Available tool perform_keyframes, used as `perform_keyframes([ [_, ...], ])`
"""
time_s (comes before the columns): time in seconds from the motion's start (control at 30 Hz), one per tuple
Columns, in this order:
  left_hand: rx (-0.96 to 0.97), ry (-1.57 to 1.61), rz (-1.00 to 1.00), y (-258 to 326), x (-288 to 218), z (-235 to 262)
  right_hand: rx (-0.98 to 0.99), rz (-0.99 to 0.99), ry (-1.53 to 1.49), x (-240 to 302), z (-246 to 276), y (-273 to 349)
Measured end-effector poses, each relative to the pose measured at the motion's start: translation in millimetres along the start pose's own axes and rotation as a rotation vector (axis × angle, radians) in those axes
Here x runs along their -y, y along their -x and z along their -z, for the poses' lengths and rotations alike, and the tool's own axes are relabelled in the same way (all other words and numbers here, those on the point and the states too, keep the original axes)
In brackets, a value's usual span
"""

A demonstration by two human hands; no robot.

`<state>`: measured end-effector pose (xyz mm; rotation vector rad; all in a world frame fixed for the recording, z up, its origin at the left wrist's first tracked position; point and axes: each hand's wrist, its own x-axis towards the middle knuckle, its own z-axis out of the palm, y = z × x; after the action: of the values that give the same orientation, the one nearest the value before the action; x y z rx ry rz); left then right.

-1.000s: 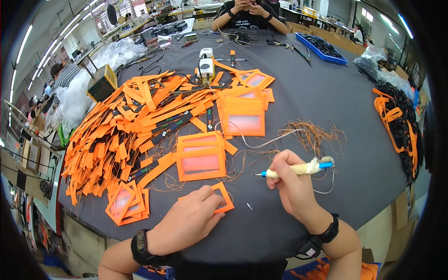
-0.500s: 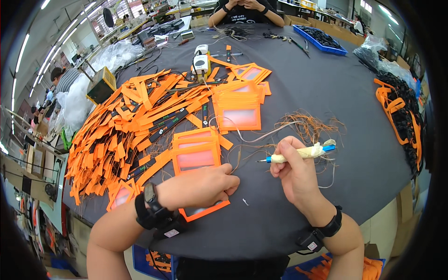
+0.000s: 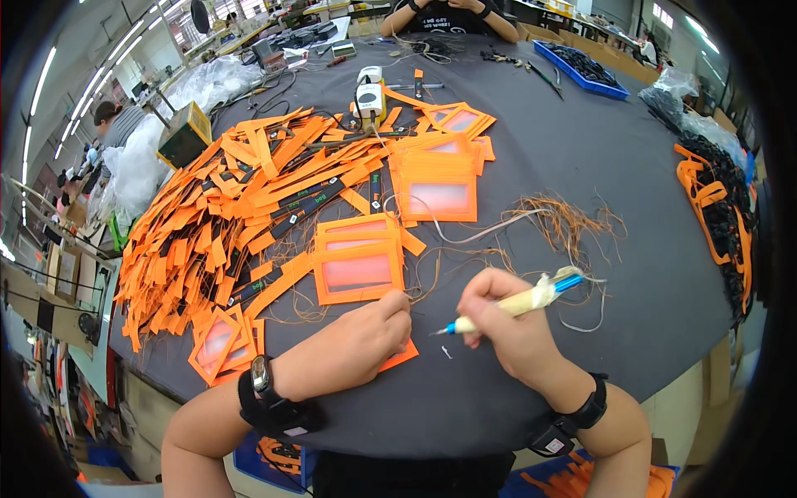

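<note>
My left hand (image 3: pixel 363 338) is closed, its fingers curled low over the table with the back of the hand up. An orange-framed panel (image 3: pixel 402 355) lies under it, mostly hidden, with one orange corner showing; what the fingertips pinch is out of sight. My right hand (image 3: pixel 516 330) grips a blue pen-like tool (image 3: pixel 519 302) with a cream wrapping round its barrel. Its thin metal tip points left toward my left hand, a little apart from it. Just beyond my left hand lies an overlapping stack of orange-framed clear-window panels (image 3: pixel 359 272).
A big heap of orange and black strips (image 3: pixel 241 199) fills the left. Farther back lie another panel stack (image 3: pixel 437 187) and a white power adapter (image 3: pixel 369 101). Loose orange threads (image 3: pixel 564 222) lie beyond the tool. A blue tray (image 3: pixel 581 70) sits far right; a person (image 3: pixel 448 18) is opposite.
My right hand has moved left and nearer, bringing the tool tip closer to my left hand. The left hand has drawn its fingers in, covering more of the panel. The view has shifted slightly.
</note>
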<state>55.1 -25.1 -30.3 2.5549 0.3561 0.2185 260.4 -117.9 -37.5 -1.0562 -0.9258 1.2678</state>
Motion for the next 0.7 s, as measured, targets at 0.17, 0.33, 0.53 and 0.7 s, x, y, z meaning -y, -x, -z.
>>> perform_keyframes([
  [0.17,-0.101,0.081,0.03,8,0,-3,0.101,-0.107,0.192,-2,-10,3],
  [0.33,-0.14,0.099,0.012,10,3,-6,0.141,0.006,0.366,-15,-8,1],
  [0.53,-0.159,0.118,0.023,10,3,-7,0.194,0.072,0.572,-12,-9,-1],
  [0.7,-0.152,0.131,0.045,10,4,-7,0.195,0.078,0.608,-13,-11,-3],
])
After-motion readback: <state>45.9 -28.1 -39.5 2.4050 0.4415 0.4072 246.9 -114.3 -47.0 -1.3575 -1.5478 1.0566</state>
